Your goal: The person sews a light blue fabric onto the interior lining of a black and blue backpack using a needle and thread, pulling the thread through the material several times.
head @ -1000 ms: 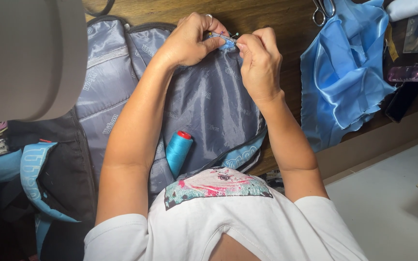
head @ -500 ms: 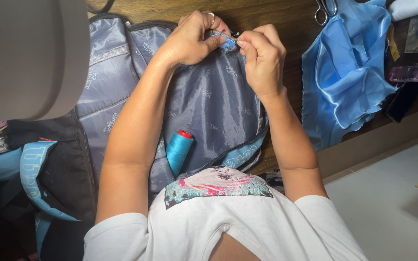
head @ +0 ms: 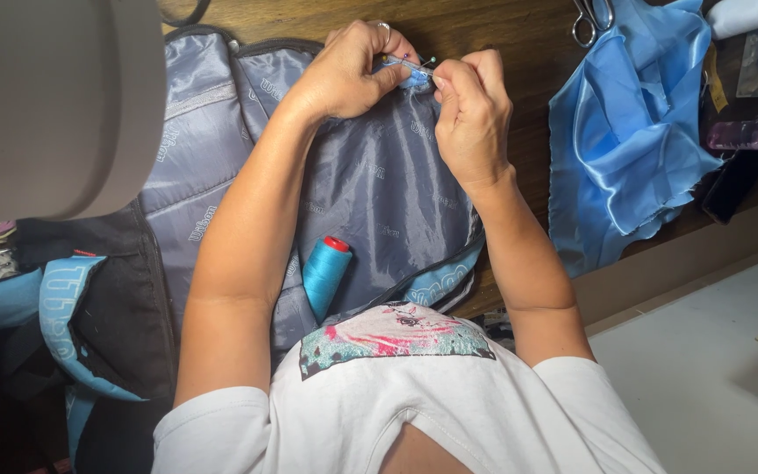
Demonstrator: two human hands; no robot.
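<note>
We see both hands meet at the far edge of the grey lining point(head: 379, 193): our left hand point(head: 348, 75) and right hand point(head: 471, 110) pinch shut on a small blue fabric piece point(head: 414, 77) with pins. Nearer us on the lining lies a blue thread spool point(head: 326, 276). Right of the lining, blue satin cloth point(head: 625, 149) and scissors point(head: 591, 19).

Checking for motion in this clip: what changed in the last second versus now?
Little. The right hand curled its fingers tighter at the blue fabric edge and shifted slightly; the left hand kept its pinch there. Grey lining, blue thread spool, scissors and blue satin cloth stayed put.
</note>
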